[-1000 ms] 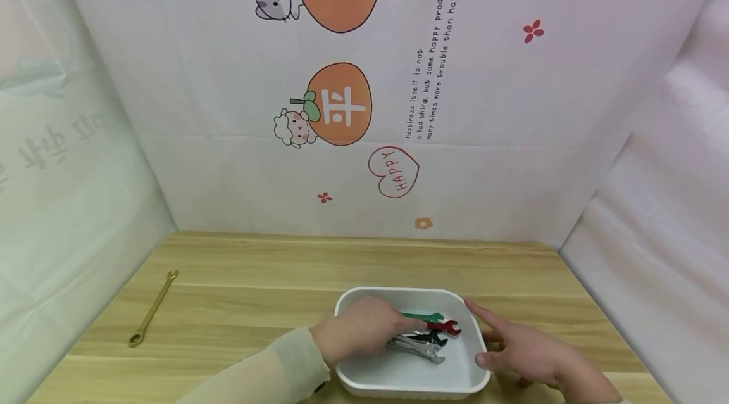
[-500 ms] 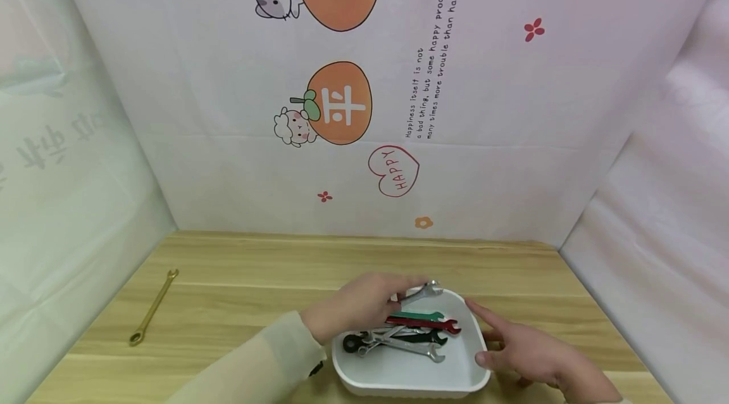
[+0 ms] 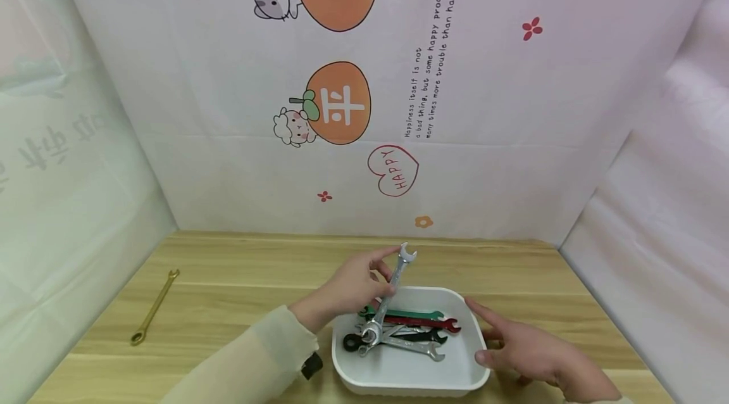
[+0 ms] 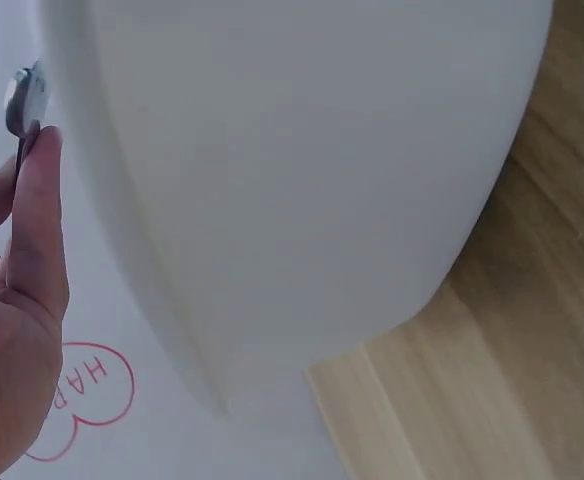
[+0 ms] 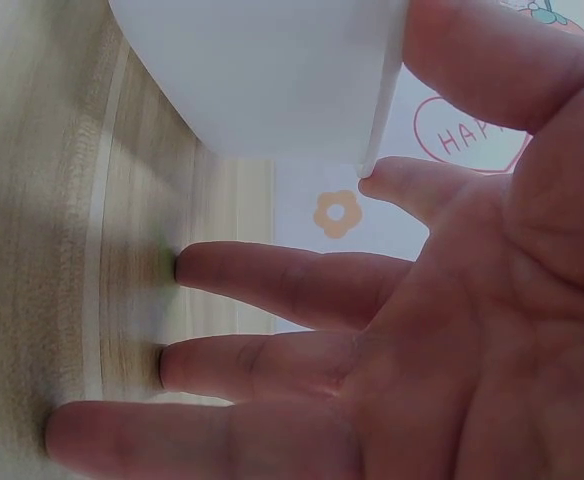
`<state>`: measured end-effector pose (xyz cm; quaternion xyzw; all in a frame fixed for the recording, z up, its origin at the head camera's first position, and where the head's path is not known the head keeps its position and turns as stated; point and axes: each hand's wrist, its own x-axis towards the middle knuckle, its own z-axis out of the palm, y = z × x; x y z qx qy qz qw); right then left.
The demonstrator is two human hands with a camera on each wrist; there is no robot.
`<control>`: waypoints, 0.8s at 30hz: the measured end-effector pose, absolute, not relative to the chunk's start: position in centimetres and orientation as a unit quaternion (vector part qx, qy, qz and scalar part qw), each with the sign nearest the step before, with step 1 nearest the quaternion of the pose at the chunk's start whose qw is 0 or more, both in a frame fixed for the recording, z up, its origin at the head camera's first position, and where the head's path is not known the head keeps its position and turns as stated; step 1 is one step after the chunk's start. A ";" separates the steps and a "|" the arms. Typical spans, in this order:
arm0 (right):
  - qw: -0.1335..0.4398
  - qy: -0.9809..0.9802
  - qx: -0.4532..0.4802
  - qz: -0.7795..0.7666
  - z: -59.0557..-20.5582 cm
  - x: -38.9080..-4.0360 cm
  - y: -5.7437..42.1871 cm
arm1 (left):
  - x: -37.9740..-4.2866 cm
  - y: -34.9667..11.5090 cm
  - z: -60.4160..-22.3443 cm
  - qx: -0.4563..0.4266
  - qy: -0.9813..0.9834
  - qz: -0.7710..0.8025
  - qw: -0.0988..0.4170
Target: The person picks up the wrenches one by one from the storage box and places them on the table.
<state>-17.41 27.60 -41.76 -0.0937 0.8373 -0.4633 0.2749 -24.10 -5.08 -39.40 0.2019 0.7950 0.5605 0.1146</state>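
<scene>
My left hand (image 3: 350, 287) pinches a silver combination wrench (image 3: 396, 275) between thumb and fingers, tilted, its open end up and its ring end low over the white plastic bin (image 3: 410, 373). Inside the bin lie a green wrench (image 3: 421, 315), a red wrench (image 3: 424, 323), a black wrench (image 3: 421, 337) and several silver ones, including a silver wrench (image 3: 418, 347) at the front. At the bin's right side, my right hand (image 3: 529, 348) spreads its fingers, index and thumb at the rim. In the right wrist view its other fingertips (image 5: 187, 265) rest on the table.
A gold wrench (image 3: 155, 309) lies on the wooden table (image 3: 256, 284) at the left. White printed sheets stand as a back wall (image 3: 484, 189) and side walls around the table. A black piece (image 3: 312, 366) hangs by the left sleeve.
My left hand has lifted a silver wrench out of the pile, then moved back and left, turning it from slanted to nearly upright. The right hand and bin stay put.
</scene>
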 end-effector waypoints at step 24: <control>0.278 0.842 -0.090 -0.454 -41.5 -17.5 27.5 | -26.5 -12.0 -40.5 0.077 0.742 0.659 0.099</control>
